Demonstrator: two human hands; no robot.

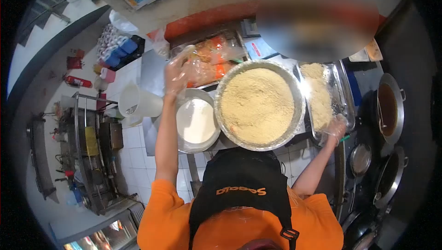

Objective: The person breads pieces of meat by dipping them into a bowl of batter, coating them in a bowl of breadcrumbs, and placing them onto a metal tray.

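Note:
My left hand [177,71], in a clear plastic glove, is at the left edge of a clear bag [207,68] of orange-red food lying in a tray; its fingers look bent round the bag's edge. My right hand [337,128], also gloved, touches the near right end of a metal tray [339,94] with pale crumbs [317,98] in it; its fingers blur into the glove and the shiny metal. Between my hands stand a large round bowl [301,107] of yellowish crumbs and a smaller tub [179,135] of white liquid.
A white bucket [147,101] stands left of the tub. Past the large bowl is a blurred area. Two pans [402,112] and a strainer [360,159] are at the right. A metal rack [85,144] and a fire extinguisher [78,82] are at the far left.

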